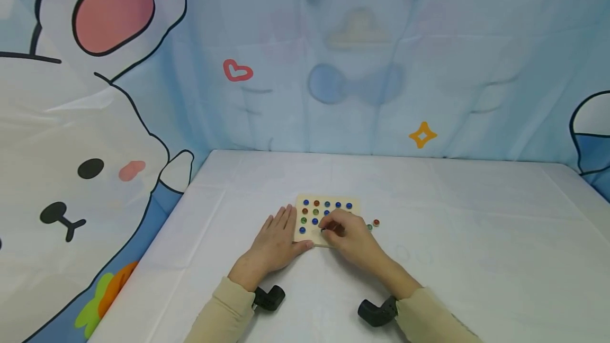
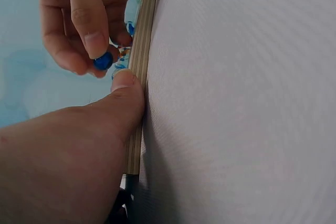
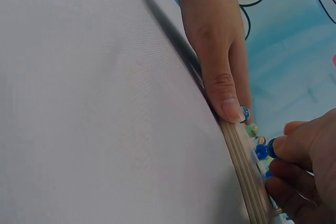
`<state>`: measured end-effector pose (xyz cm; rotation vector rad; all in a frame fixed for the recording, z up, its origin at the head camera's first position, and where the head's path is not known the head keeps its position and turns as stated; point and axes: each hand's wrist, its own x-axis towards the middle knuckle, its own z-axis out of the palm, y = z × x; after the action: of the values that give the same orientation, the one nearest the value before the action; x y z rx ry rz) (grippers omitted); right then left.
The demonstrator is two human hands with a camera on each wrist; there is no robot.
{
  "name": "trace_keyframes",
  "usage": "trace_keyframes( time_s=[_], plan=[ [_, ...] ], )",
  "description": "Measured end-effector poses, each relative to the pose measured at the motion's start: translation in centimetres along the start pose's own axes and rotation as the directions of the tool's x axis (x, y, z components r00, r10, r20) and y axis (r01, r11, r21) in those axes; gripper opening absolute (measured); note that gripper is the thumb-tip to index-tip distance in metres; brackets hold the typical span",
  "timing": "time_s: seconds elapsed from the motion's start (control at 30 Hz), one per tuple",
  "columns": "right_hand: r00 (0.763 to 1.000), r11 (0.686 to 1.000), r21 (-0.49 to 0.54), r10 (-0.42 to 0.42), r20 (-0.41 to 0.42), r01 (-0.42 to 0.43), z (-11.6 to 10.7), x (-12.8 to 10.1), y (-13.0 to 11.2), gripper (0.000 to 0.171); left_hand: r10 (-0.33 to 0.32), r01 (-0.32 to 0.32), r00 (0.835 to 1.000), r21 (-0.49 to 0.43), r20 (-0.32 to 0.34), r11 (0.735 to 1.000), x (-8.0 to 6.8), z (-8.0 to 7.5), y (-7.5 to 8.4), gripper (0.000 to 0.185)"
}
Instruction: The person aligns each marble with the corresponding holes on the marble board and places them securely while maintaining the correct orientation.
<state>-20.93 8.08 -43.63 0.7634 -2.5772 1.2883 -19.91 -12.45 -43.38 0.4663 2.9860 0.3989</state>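
A pale wooden board (image 1: 310, 236) lies on the table, with rows of blue, green and red marbles set on it. My left hand (image 1: 276, 242) rests along the board's left side, its fingers straight and its thumb (image 2: 124, 85) against the near edge. Over the board's near part, my right hand (image 1: 350, 237) pinches a dark blue marble (image 2: 103, 61) between thumb and fingertips. The marble shows close over the board in both wrist views. The right hand covers part of the board's right half in the head view.
Just right of the board lie a red marble (image 1: 376, 223) and a green marble (image 1: 369, 227). A white cloth (image 1: 467, 258) covers the table. Behind it hangs a light blue printed curtain (image 1: 286, 115). Each wrist wears a black camera mount (image 1: 376, 313).
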Motion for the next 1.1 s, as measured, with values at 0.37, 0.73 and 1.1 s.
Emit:
trace_keyframes(
  time_s=[0.37,0.73,1.1],
  plan=[
    [1.0,1.0,-0.021,0.0,0.001,0.0,1.5,0.7,-0.4,0.017,0.018,-0.018,1.0,0.011,-0.003,1.0,0.0,-0.1,0.1,0.09],
    [0.996,0.991,-0.128,-0.052,-0.067,0.043,2.7,1.0,-0.6,0.017,0.018,-0.018,1.0,0.006,0.0,1.0,0.1,-0.1,-0.2,0.091],
    [0.999,0.994,-0.107,0.012,-0.032,-0.015,2.5,0.7,-1.0,0.015,0.021,-0.021,1.0,0.019,0.001,1.0,0.1,0.1,-0.2,0.091]
  ],
)
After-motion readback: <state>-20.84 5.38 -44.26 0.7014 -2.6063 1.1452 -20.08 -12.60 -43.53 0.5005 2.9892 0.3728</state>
